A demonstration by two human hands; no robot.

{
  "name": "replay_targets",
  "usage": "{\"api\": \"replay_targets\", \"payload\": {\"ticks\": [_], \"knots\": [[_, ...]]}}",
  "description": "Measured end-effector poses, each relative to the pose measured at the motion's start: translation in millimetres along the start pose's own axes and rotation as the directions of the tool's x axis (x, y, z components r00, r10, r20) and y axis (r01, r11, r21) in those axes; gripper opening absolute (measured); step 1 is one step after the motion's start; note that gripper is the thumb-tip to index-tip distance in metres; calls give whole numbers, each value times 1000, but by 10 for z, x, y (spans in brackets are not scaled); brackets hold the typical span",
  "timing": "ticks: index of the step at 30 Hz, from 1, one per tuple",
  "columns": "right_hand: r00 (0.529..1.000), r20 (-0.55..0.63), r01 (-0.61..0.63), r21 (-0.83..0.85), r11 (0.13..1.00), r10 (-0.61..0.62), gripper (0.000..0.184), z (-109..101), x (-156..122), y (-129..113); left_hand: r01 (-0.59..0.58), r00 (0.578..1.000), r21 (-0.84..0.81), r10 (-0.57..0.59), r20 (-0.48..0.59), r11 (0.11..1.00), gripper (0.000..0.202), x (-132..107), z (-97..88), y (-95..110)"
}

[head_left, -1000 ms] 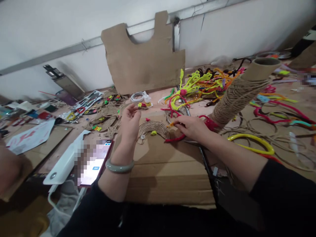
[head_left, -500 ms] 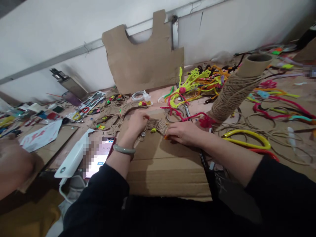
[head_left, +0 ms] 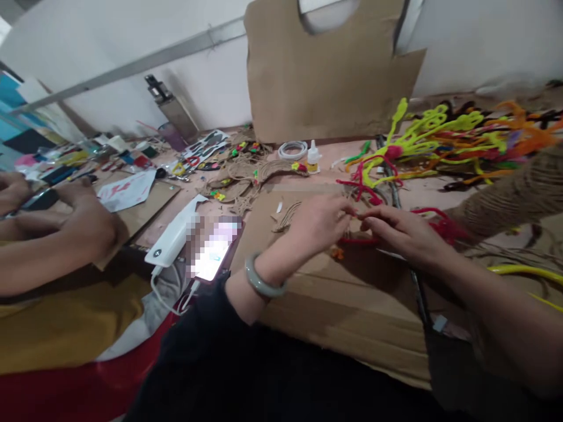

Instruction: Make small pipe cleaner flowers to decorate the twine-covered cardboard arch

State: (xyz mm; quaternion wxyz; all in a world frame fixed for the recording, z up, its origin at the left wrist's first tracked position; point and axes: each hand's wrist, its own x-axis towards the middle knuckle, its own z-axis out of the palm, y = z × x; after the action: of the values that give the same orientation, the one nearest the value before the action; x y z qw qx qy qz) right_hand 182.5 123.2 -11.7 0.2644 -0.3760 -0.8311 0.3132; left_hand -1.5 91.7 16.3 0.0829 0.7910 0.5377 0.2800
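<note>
My left hand (head_left: 317,225) and my right hand (head_left: 401,232) meet fingertip to fingertip over a flat cardboard sheet (head_left: 334,299). Both are closed in a pinch. A red pipe cleaner (head_left: 352,240) runs under the right hand's fingers, which seem to hold it. What the left fingers pinch is too blurred to name. A twine-wound arch piece (head_left: 287,215) lies on the cardboard just left of my left hand. A small orange bit (head_left: 338,253) lies below the hands. A pale bangle sits on my left wrist.
Phone (head_left: 215,253) and white power bank (head_left: 173,240) lie to the left. Another person's hands (head_left: 83,225) work at far left. Glue bottle (head_left: 312,158), cardboard cutout (head_left: 325,76) on the wall, a pipe cleaner pile (head_left: 440,132), a twine-wrapped tube (head_left: 514,196) and a yellow hoop (head_left: 523,271) are around.
My left hand left the twine arch and moved right to meet my right hand. The view swung left and closer, bringing another person's hands into sight.
</note>
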Motion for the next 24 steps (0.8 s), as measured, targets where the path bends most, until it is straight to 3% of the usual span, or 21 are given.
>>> {"api": "replay_targets", "payload": {"ticks": [4, 7, 9, 11, 15, 17, 19, 21, 24], "knots": [[1000, 3, -8, -112, 994, 9, 27, -55, -37, -57, 7, 978, 258, -60, 200, 966, 17, -287, -43, 185], [997, -1, 74, -209, 975, -75, 25, -57, -97, -235, -55, 977, 180, 17, 211, 982, 19, -627, -123, 239], [980, 35, 198, -280, 939, -196, 22, -7, -153, -431, -82, 986, 47, 74, 150, 996, 20, -918, -174, 228], [944, 61, 327, -332, 885, -325, 16, 107, -199, -668, -46, 996, -12, 47, 77, 999, 19, -1235, -212, 169], [870, 77, 492, -222, 842, -487, 19, 538, -139, -1129, -100, 989, -223, 73, -126, 970, 14, -1807, -295, -41], [866, 105, 500, -163, 850, -489, 22, 813, -25, -1293, -123, 988, -422, 72, -135, 898, 15, -2033, -369, -149], [868, 153, 491, -129, 862, -472, 27, 1083, 111, -1401, -54, 996, -619, 2, -84, 783, 16, -2234, -445, -252], [860, 233, 484, -98, 869, -453, 30, 1316, 236, -1464, 65, 998, -771, -48, 45, 633, 18, -2425, -488, -361], [860, 315, 445, -78, 892, -401, 35, 1574, 358, -1507, 287, 953, -846, -43, 300, 450, 24, -2669, -434, -548]]}}
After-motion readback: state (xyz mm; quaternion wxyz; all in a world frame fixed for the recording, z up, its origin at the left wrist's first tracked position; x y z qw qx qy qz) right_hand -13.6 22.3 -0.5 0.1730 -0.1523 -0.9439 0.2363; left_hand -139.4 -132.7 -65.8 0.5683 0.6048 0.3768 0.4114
